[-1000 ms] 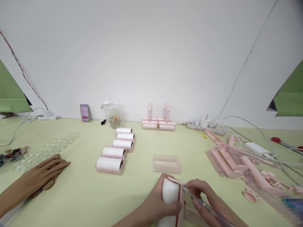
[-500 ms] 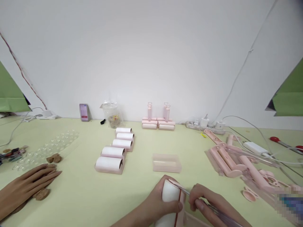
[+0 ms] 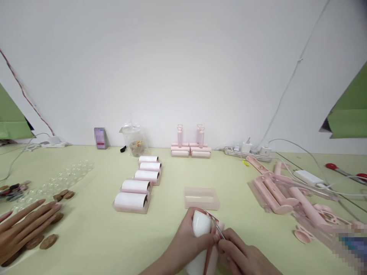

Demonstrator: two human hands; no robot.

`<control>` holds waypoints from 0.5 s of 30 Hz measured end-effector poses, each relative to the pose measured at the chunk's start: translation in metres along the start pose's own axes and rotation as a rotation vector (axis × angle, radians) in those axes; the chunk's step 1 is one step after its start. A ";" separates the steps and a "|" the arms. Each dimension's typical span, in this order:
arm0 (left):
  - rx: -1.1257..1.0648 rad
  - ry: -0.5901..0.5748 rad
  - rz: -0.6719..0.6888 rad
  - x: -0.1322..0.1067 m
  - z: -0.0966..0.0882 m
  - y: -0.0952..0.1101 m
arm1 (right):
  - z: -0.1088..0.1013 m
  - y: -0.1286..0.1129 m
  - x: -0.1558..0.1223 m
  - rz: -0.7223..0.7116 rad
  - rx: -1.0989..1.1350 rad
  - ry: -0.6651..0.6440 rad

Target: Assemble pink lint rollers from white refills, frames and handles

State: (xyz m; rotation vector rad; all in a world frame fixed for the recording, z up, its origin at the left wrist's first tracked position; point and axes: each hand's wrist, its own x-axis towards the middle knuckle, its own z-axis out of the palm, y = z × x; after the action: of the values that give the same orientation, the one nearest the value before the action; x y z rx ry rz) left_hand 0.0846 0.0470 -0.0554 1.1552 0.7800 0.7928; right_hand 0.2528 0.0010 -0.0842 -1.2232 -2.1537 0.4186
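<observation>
L. of the fingers: five white rolls (image 3: 131, 200) in pink trays, status unclear. Bare desk (image 3: 160, 229) btwn. gives room. L. hand (image 3: 187, 236) fingers wrap another roll (image 3: 200, 223), its pink casing (image 3: 212, 256) on, job apparently partway; pink box (image 3: 202, 205) just beyond. R. hand (image 3: 237, 250) fingers pinch a metal tool (image 3: 217, 227), tip at roll's top. Pink handles (image 3: 274, 194) crowd farther R.

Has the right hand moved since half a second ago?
Yes: judged against the resting pale pink tray, the right hand has shifted left, closer to the left hand.
</observation>
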 end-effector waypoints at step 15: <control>0.133 0.141 -0.008 -0.001 0.006 -0.003 | 0.013 -0.003 0.001 -0.245 -0.397 0.042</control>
State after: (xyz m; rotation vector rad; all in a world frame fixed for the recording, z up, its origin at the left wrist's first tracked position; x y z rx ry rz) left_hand 0.0892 0.0428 -0.0566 1.2225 0.9655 0.8321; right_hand 0.2420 0.0008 -0.0920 -1.1333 -2.3836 -0.1458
